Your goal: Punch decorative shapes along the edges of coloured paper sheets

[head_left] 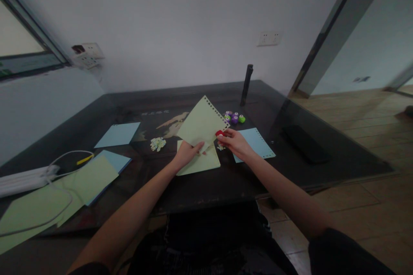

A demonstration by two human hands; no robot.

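Observation:
A pale green sheet point(201, 121) with holes along its upper right edge is lifted at a tilt above the table. My left hand point(189, 154) is closed on its lower part, thumb on top. My right hand point(237, 141) grips a small red paper punch point(220, 133) at the sheet's right corner; the fingers hide part of it. Beneath my hands lies another green sheet point(200, 165) on the tabletop. Small paper bits point(220, 147) lie just below the punch, and a larger heap of paper bits point(158, 144) is left of my left hand.
Several small purple and green objects with eye-like spots point(235, 118) sit behind my right hand. A blue sheet with holes point(256, 144) lies to the right, near a dark flat object point(305, 144). A black upright post point(247, 85) stands behind. Leftward are blue paper point(118, 134), green sheets point(41, 210) and a white cable point(69, 200).

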